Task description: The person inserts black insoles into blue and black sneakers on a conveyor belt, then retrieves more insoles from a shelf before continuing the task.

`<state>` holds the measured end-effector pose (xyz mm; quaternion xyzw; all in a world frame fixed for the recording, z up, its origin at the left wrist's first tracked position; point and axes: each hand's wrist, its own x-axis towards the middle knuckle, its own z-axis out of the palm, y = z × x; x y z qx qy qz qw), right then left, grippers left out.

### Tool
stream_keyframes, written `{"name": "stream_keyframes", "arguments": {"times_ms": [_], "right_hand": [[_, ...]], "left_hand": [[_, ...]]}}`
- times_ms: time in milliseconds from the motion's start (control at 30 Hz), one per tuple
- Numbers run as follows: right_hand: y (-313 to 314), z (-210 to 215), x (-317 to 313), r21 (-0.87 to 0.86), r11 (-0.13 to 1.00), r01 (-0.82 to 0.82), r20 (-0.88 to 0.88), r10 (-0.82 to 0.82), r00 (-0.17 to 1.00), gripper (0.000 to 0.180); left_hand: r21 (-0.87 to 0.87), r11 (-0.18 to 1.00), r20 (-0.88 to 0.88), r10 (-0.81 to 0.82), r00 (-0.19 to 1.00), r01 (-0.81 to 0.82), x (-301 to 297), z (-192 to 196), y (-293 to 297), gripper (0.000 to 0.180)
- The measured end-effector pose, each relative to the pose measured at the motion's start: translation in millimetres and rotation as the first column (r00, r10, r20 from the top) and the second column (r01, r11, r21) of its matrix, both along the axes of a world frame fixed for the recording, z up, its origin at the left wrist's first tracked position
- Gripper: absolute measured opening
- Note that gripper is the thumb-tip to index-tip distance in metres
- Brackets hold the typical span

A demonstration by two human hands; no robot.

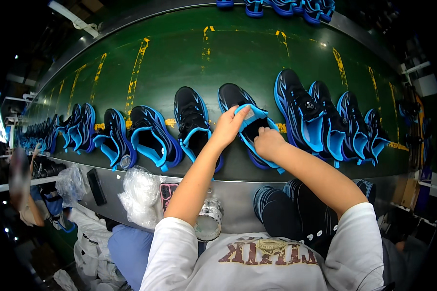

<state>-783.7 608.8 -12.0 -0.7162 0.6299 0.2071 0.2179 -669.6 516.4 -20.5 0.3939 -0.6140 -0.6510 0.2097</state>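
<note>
Left hand (226, 127) pinching the light-blue tongue of a black-and-blue mesh sneaker (247, 123), lifting it; right hand (268, 142) pushed into the collar, fingers hidden, closure not discernible. Advisable: tongue held up, collar kept wide, shoe steady on the green conveyor belt (238, 53). Matching sneakers (320, 119) close on either side of both hands.
</note>
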Motion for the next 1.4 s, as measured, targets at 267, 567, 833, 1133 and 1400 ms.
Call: {"name": "stream_keyframes", "arguments": {"times_ms": [267,567,833,1133,1400], "right_hand": [[0,-15,-4,0.098,0.953,-0.286,-0.166,0.299,0.94,0.023],[6,37,-8,0.166,0.897,-0.409,0.121,0.393,0.912,0.038],[37,7,0,0.04,0.999,-0.003,0.201,-0.005,0.98,0.054],[125,44,11,-0.398,0.829,0.392,0.52,-0.149,0.841,0.024],[93,39,25,-0.291,0.803,0.52,0.68,-0.209,0.703,0.025]], "left_hand": [[-0.057,0.998,-0.008,0.002,1.0,-0.002,1,8,2,0.037],[-0.942,0.328,0.168,0.277,0.946,0.072,3,9,-1,0.025],[-0.847,0.059,0.53,0.173,0.83,0.529,0,38,4,0.038],[-0.87,0.086,0.486,0.314,0.816,0.485,42,50,38,0.03],[-0.772,-0.02,0.58,0.384,0.718,0.635,25,29,-1,0.026]]}}
